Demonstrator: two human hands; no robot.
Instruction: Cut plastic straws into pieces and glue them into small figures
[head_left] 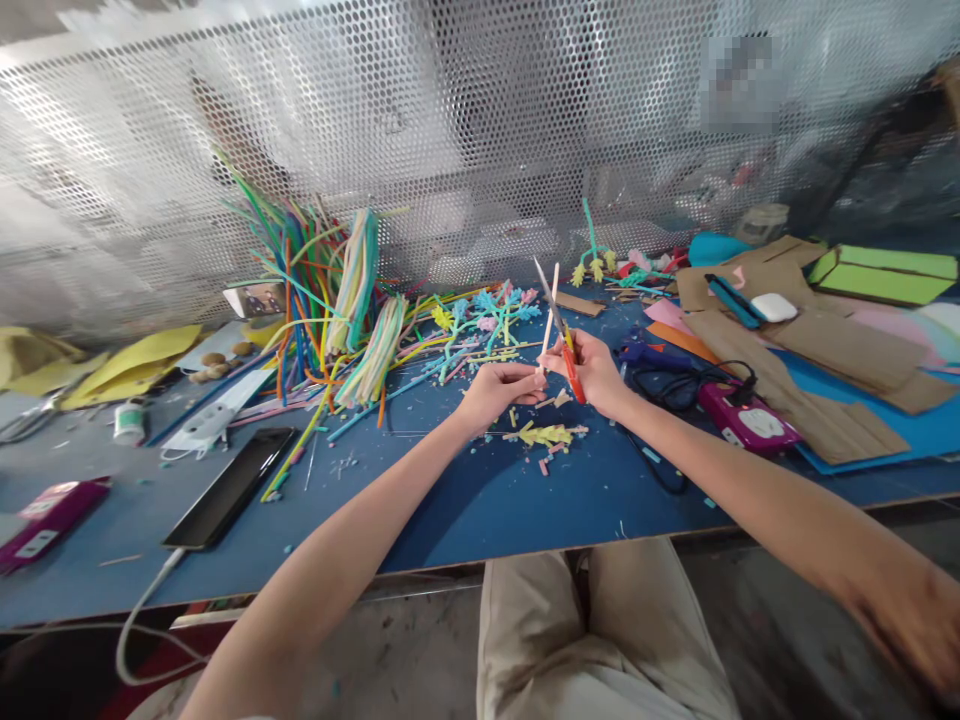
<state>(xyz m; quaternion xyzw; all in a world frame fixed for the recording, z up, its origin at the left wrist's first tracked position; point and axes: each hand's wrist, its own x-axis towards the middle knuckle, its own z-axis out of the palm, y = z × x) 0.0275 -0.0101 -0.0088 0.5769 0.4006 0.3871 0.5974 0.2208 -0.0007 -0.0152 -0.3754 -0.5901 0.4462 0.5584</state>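
My left hand is closed, thumb and fingers pinching the lower end of a pale pink pipe cleaner that stands upright. Orange-handled scissors are in my right hand, their tips pointing up and away from me. The blades cross the pipe cleaner in view; whether they touch it I cannot tell. On the blue table just below my hands lies a yellow-green pipe-cleaner sprig, with small cut pink pieces around it.
Bundles of colored pipe cleaners stand at the back left, beside finished pastel sprigs. A phone lies on the left. Brown cardboard, a purple power strip and a black cord occupy the right. Perforated metal mesh rises behind.
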